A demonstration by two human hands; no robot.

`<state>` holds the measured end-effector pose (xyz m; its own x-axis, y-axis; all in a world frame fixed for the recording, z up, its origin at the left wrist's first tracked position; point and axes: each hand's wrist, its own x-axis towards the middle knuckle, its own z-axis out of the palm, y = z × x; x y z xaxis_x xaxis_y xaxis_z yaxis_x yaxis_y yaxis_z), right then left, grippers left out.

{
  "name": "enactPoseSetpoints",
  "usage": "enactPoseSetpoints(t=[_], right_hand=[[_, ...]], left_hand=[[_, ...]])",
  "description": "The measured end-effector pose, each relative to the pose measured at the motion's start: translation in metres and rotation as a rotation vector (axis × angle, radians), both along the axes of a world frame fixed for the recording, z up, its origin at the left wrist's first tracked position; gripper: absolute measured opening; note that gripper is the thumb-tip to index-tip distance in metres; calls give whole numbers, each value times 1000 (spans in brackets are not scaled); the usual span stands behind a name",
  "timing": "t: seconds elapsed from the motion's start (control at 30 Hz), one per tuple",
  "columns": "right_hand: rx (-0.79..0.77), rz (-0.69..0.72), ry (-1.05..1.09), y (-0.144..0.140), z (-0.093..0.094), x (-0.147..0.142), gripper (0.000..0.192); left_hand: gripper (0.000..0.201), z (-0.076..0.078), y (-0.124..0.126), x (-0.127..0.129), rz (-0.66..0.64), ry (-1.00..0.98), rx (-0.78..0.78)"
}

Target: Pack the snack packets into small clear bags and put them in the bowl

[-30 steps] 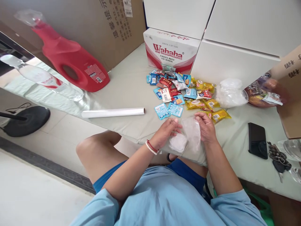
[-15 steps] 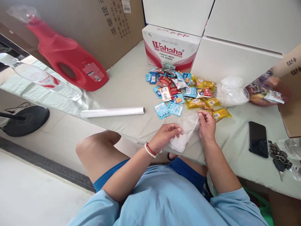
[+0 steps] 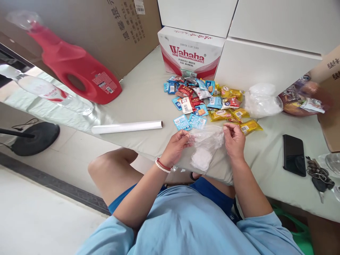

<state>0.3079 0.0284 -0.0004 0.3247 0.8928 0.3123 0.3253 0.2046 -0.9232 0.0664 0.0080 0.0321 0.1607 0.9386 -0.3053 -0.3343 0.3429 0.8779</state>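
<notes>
A clear plastic bag is stretched between my two hands at the table's front edge. Its left side is pinched by my left hand, which wears a ring and wrist bands. My right hand grips the upper right of the bag, fingers closed. Something white and round shows in the bag's lower part; I cannot tell what it is. Just beyond my hands lie small blue snack packets, red and white packets, and yellow snack packets in a pile.
A white roll lies left of the pile. A red jug and a water bottle stand at the left. Behind is a Wahaha box. Rightward are crumpled plastic bags, a snack-filled bowl, a phone and keys.
My left hand has moved left and slightly up, away from my right hand, and the bag's upper part is spread wider between them. My right hand is nearly still.
</notes>
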Motion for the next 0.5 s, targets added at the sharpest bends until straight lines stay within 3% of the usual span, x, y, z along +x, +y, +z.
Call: enactPoseSetpoints(t=[0.1,0.2,0.27,0.37,0.5], right_hand=[[133,31,-160,-11,9,-8,24],[176,325,-298,-18,12,-22,36],[152,431,-337,-19,11,-29,30],[72,412,-250,-18,10,-31,11],[-109,364,69,-16,9,-24,18]], left_hand=[[38,1,1,5,66,-9,-55],[35,5,-1,17,55,7,-49],[34,9,-1,24,21,2,-9],[36,13,-1,27,25,-47,45],[37,10,0,28,1,-33,78]])
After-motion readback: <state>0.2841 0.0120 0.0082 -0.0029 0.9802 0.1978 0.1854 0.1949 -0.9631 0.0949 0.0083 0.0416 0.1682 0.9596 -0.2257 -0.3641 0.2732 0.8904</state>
